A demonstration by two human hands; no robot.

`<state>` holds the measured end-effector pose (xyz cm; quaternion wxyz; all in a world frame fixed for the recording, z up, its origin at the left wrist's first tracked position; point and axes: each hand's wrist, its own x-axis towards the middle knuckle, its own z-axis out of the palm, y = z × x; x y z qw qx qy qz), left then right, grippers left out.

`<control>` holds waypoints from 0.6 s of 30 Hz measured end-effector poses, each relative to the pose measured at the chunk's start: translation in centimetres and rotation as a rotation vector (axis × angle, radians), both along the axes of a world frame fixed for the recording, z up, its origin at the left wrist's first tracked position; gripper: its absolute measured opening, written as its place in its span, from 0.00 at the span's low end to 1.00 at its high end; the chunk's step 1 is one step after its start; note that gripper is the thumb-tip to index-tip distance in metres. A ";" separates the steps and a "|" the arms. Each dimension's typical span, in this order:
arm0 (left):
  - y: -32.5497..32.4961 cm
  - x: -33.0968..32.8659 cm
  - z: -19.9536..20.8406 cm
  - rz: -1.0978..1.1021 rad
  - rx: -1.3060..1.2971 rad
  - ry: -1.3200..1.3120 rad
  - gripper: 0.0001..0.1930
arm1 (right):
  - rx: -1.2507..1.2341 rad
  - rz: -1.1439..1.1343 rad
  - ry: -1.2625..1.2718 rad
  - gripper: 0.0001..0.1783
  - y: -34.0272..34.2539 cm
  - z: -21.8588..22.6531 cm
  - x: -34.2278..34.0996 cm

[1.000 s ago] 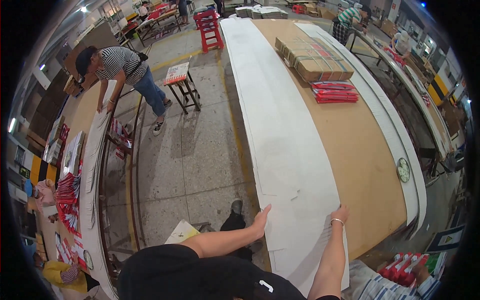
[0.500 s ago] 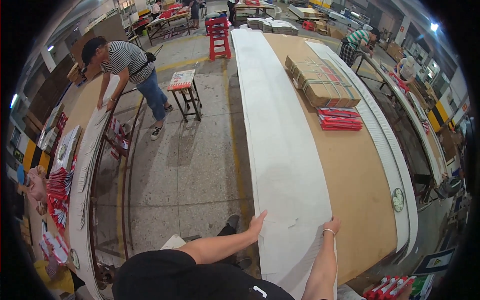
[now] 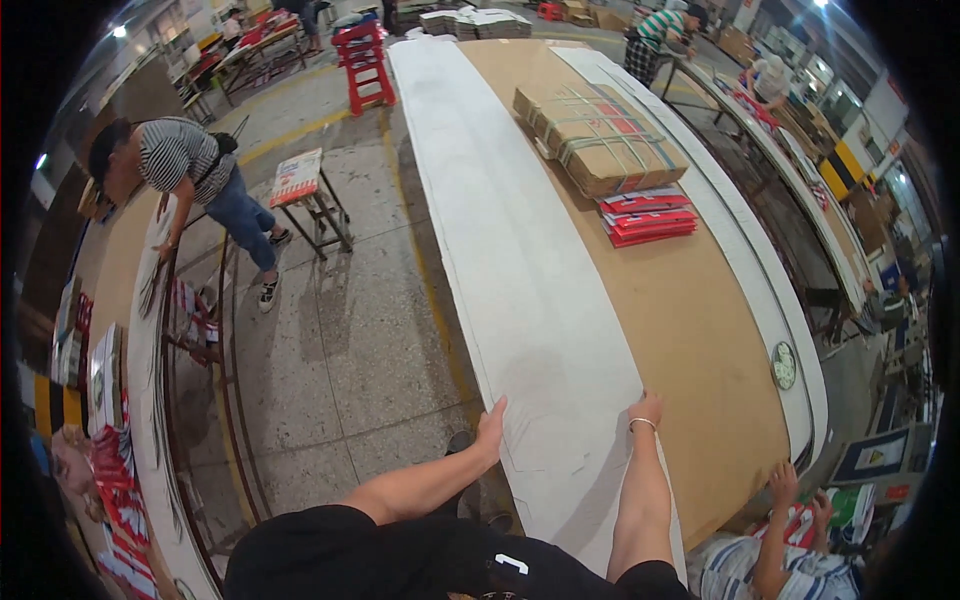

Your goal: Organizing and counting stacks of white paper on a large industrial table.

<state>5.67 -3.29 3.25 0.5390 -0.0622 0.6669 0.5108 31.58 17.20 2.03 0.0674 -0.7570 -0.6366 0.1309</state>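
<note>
A long white sheet (image 3: 545,340) runs the length of the brown-topped table (image 3: 690,370) before me, with creases and a small flap near my hands. My left hand (image 3: 490,430) grips its left edge, thumb on top and the other fingers mostly hidden. On the opposite edge my right hand (image 3: 647,408), with a bracelet at the wrist, is closed on the sheet. Both arms reach forward across the near end. Whether the white material is one layer or a stack I cannot tell.
A strapped brown bundle (image 3: 600,140) lies on the table beside red-and-white folded packs (image 3: 648,217). Farther right is another white strip (image 3: 740,220) with a round greenish object (image 3: 783,366). A co-worker's hand (image 3: 783,484) touches the near right edge. A stool (image 3: 310,195) stands left.
The view has swung, so the table and its bundle sit farther left. Both my hands stay on the sheet's edges. A co-worker in a striped top has come into view at the lower right.
</note>
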 end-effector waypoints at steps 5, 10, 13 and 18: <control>1.0 -2.6 -0.7 0.022 0.140 -0.103 0.42 | -0.065 0.017 -0.026 0.22 2.9 1.4 -2.3; 4.6 -6.1 -1.2 0.072 0.204 -0.059 0.41 | -0.021 0.051 0.051 0.21 5.4 0.4 -6.2; 5.5 -6.4 -1.2 0.008 -0.021 -0.008 0.42 | 0.021 0.034 -0.015 0.20 5.6 -0.6 -6.5; 5.0 -7.7 -1.8 -0.039 0.069 -0.033 0.41 | 0.016 0.162 -0.022 0.18 8.4 -1.6 -6.1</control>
